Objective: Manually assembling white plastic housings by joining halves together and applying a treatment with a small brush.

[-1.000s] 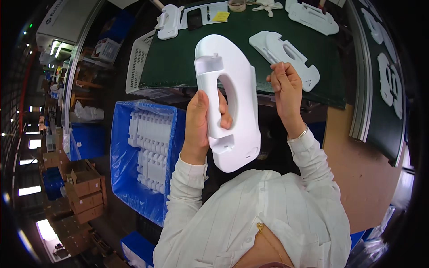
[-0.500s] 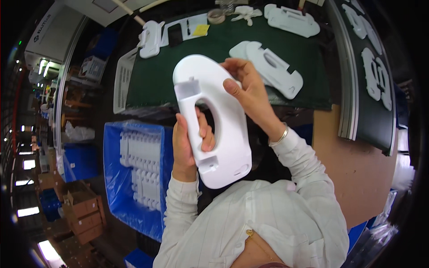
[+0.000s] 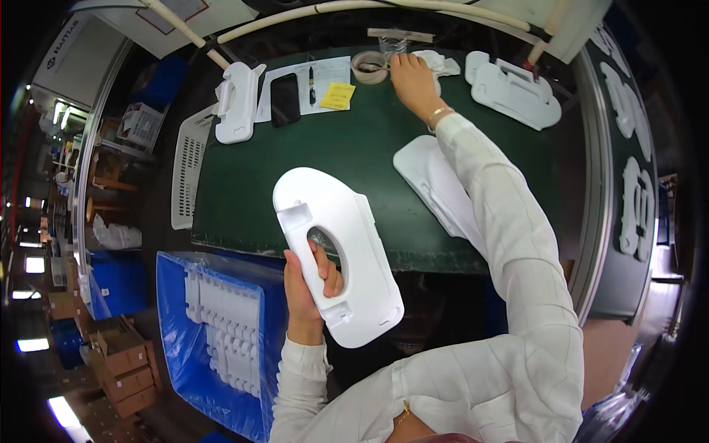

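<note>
L hand point(image 3: 300, 306) has the white plastic part point(image 3: 369, 273) up in the air, tilted, near the front edge of the green table point(image 3: 258, 177), fingers curled around its handle bar point(image 3: 305, 255). Prob. light & stiff, maybe hollow; smooth faces could slip or scratch, so the bar's the best hold, w/ a 2nd hand under the far end for turning. R hand point(image 3: 415, 83) is at the table's back, by the tape roll point(image 3: 368, 77); fingertips hard to make out, can't tell if they're pinching anything.
</note>
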A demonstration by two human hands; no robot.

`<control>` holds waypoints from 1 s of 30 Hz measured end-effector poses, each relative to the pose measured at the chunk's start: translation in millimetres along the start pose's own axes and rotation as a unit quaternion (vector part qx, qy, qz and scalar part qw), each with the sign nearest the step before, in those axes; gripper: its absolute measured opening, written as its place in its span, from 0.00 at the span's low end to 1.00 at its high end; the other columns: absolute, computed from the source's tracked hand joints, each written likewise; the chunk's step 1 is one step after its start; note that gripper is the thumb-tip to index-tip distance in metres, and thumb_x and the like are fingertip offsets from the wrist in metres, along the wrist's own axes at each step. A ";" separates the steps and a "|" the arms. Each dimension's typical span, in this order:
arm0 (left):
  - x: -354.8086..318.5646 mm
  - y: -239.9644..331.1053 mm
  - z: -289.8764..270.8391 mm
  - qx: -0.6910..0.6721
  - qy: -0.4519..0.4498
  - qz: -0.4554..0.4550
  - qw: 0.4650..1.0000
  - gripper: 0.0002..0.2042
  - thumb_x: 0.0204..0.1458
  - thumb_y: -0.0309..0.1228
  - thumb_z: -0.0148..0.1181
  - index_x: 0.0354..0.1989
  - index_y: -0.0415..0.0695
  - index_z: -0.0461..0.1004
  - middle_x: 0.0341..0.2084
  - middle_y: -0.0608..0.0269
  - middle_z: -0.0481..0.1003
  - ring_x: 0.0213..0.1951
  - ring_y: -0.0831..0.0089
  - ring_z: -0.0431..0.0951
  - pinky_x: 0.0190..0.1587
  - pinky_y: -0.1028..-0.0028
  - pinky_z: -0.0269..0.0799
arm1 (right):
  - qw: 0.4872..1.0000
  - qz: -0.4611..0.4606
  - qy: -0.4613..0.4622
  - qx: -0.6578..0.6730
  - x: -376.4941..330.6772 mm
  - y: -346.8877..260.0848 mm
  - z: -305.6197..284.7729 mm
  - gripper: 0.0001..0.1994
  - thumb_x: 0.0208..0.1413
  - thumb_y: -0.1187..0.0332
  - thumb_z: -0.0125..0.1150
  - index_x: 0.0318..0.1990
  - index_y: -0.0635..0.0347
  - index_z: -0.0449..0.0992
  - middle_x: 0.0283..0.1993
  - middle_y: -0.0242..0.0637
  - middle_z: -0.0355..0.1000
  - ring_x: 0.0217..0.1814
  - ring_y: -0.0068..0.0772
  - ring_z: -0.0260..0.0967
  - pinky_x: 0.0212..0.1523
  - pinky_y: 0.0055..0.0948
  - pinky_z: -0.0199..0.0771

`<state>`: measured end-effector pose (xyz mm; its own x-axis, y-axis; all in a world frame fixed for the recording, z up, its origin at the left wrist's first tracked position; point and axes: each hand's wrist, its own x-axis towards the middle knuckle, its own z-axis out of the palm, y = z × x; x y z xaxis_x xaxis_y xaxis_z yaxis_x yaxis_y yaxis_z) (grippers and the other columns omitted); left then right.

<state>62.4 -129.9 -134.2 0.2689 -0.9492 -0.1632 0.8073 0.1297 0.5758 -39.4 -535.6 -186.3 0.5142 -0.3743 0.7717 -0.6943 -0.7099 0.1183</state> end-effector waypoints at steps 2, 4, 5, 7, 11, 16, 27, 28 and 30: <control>16.2 -1.4 -0.9 -0.008 0.015 0.000 1.000 0.23 0.63 0.53 0.36 0.45 0.43 0.64 0.19 0.66 0.60 0.11 0.78 0.60 0.15 0.77 0.59 | 0.985 0.028 -0.140 -0.096 -2.0 10.8 35.8 0.11 0.51 0.70 0.55 0.42 0.60 0.68 0.34 0.42 0.75 0.37 0.40 0.75 0.31 0.36 0.77; 24.0 2.0 0.6 -0.026 0.044 0.005 0.999 0.23 0.63 0.53 0.36 0.44 0.43 0.64 0.19 0.67 0.59 0.11 0.79 0.58 0.15 0.78 0.57 | 0.983 -0.023 -0.148 -0.111 -3.7 19.0 48.8 0.08 0.53 0.70 0.52 0.39 0.61 0.70 0.29 0.40 0.75 0.32 0.39 0.76 0.26 0.35 0.77; 24.7 6.9 -2.5 -0.045 0.039 0.009 0.998 0.23 0.63 0.53 0.36 0.43 0.43 0.63 0.19 0.65 0.60 0.11 0.77 0.59 0.16 0.76 0.58 | 0.983 -0.012 -0.159 -0.091 1.8 18.3 43.9 0.07 0.52 0.71 0.53 0.38 0.59 0.71 0.26 0.40 0.75 0.31 0.39 0.76 0.24 0.34 0.77; 27.1 16.4 -9.9 -0.073 0.015 0.020 0.997 0.23 0.63 0.53 0.35 0.43 0.43 0.62 0.20 0.64 0.62 0.12 0.75 0.60 0.17 0.75 0.59 | 0.984 0.023 -0.163 -0.063 9.2 7.3 3.2 0.08 0.49 0.71 0.55 0.38 0.59 0.69 0.26 0.44 0.74 0.29 0.42 0.76 0.26 0.38 0.75; 27.2 22.7 -8.3 -0.075 -0.016 0.027 0.997 0.23 0.63 0.54 0.34 0.43 0.44 0.62 0.19 0.65 0.62 0.12 0.76 0.60 0.17 0.75 0.60 | 0.883 0.166 -0.147 0.414 -12.2 -31.3 -123.5 0.09 0.64 0.69 0.46 0.35 0.64 0.69 0.23 0.40 0.65 0.21 0.37 0.58 0.25 0.28 0.58; 5.0 32.3 1.6 -0.083 -0.024 0.030 0.996 0.23 0.63 0.54 0.33 0.40 0.44 0.60 0.18 0.65 0.61 0.10 0.76 0.60 0.15 0.76 0.61 | 0.838 0.071 -0.283 0.461 -80.2 -81.1 -219.0 0.02 0.53 0.80 0.50 0.32 0.66 0.70 0.23 0.48 0.64 0.23 0.52 0.64 0.25 0.38 0.61; -21.4 30.4 16.4 -0.058 -0.070 0.032 0.995 0.24 0.63 0.53 0.35 0.40 0.41 0.61 0.17 0.63 0.62 0.10 0.74 0.63 0.14 0.75 0.61 | 0.879 0.057 -0.237 0.409 -78.1 -87.6 -266.4 0.01 0.56 0.77 0.54 0.33 0.65 0.71 0.20 0.47 0.64 0.21 0.49 0.63 0.23 0.37 0.60; -21.2 31.2 14.6 -0.057 -0.068 0.035 0.995 0.24 0.63 0.53 0.35 0.40 0.41 0.61 0.17 0.63 0.62 0.10 0.74 0.63 0.14 0.75 0.61 | 0.879 0.030 -0.232 0.415 -85.2 -87.3 -267.0 0.01 0.55 0.77 0.54 0.33 0.65 0.71 0.20 0.48 0.63 0.21 0.49 0.63 0.22 0.37 0.59; -18.1 29.6 11.9 -0.054 -0.067 0.037 0.996 0.23 0.63 0.53 0.35 0.40 0.41 0.61 0.17 0.63 0.62 0.10 0.74 0.63 0.14 0.75 0.61 | 0.877 0.048 -0.247 0.409 -87.9 -87.6 -264.9 0.01 0.54 0.77 0.56 0.33 0.65 0.71 0.20 0.48 0.63 0.21 0.49 0.63 0.22 0.37 0.59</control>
<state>75.2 -112.3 -104.6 0.2639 -0.9645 -0.0116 0.8412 0.2242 0.4921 -157.2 -282.5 -98.9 0.7687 -0.5254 0.3648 -0.2571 -0.7761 -0.5759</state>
